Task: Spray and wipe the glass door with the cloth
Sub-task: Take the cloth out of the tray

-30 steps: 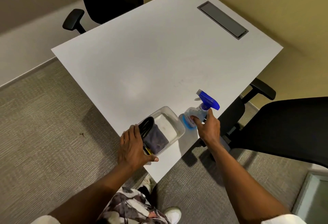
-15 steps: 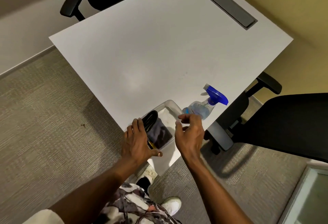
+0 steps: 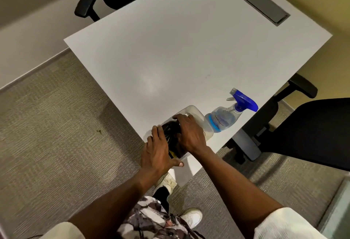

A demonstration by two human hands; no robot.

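The left hand (image 3: 158, 150) lies flat, fingers spread, on the near-left end of a clear plastic container (image 3: 197, 113), thumb stretched out on the desk (image 3: 170, 49); just beside it, the right hand (image 3: 189, 134) reaches into the container, its fingers curled down over a dark cloth (image 3: 171, 134), though whether they have clamped on it I cannot tell; beyond the right hand and touching the container's far-right side stands the spray bottle (image 3: 224, 118) with its blue trigger head, free of both hands; past it, a black chair (image 3: 310, 130).
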